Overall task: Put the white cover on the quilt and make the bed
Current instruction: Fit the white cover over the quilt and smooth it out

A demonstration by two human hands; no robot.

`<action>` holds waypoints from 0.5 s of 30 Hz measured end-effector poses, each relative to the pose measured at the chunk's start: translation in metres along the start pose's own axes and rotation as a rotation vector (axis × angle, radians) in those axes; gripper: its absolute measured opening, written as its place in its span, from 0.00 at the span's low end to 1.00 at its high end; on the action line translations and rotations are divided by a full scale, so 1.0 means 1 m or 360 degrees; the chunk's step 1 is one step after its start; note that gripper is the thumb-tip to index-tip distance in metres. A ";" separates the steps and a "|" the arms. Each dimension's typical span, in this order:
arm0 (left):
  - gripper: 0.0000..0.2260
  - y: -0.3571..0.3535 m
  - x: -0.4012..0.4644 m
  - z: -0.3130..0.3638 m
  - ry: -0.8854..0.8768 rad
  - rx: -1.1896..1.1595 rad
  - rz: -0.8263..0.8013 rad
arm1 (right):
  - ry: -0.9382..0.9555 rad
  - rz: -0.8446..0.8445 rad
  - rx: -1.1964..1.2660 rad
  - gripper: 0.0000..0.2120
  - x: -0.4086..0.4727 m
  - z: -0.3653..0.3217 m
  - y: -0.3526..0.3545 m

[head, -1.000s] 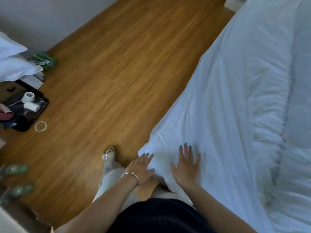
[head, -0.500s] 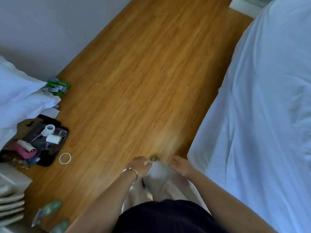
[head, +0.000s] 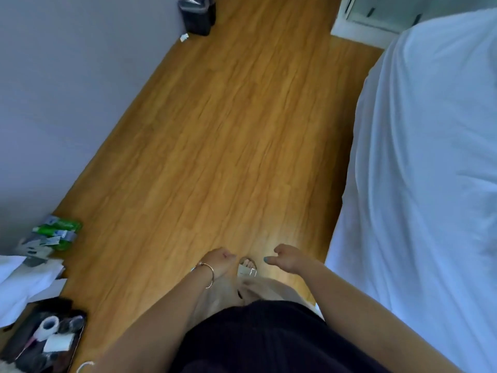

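The quilt in its white cover (head: 419, 184) lies spread over the bed along the right side of the view, and its edge hangs down toward the wooden floor. Both my hands are off the fabric and hang over the floor in front of me. My left hand (head: 219, 261), with a thin bracelet at the wrist, has its fingers curled under and holds nothing. My right hand (head: 287, 258) is relaxed and loosely curled, its thumb sticking out to the left, and it too holds nothing.
A wide strip of wooden floor (head: 215, 144) runs ahead between the grey wall and the bed. A dark bin (head: 197, 14) stands at the far end. At the left lie green packets (head: 57, 232), white pillows (head: 21, 286) and a black tray (head: 45, 337) of tape rolls.
My hands pressed on the cover's corner a second ago, then gathered it, and now they have let go. My view has swung left, away from the bed toward the floor.
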State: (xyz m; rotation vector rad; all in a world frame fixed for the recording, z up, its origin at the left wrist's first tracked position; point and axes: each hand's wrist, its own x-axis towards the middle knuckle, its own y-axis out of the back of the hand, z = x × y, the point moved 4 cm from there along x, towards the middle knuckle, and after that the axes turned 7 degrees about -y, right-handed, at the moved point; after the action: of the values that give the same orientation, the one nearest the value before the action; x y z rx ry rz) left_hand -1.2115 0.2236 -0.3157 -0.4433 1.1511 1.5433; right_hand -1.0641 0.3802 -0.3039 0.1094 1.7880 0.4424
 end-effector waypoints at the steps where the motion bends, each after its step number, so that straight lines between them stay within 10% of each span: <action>1: 0.12 0.021 0.017 0.018 0.0001 0.0013 0.0028 | 0.0001 0.0028 0.0034 0.35 0.008 -0.012 0.025; 15: 0.11 0.295 0.305 0.303 -0.0530 0.0653 -0.0169 | -0.0222 0.0295 0.0410 0.30 0.151 -0.120 0.355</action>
State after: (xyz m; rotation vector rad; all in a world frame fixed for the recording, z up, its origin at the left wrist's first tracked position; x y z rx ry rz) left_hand -1.4875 0.6652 -0.2883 0.0286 1.1226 1.1928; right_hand -1.2747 0.7251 -0.2931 0.4780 1.6960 0.3252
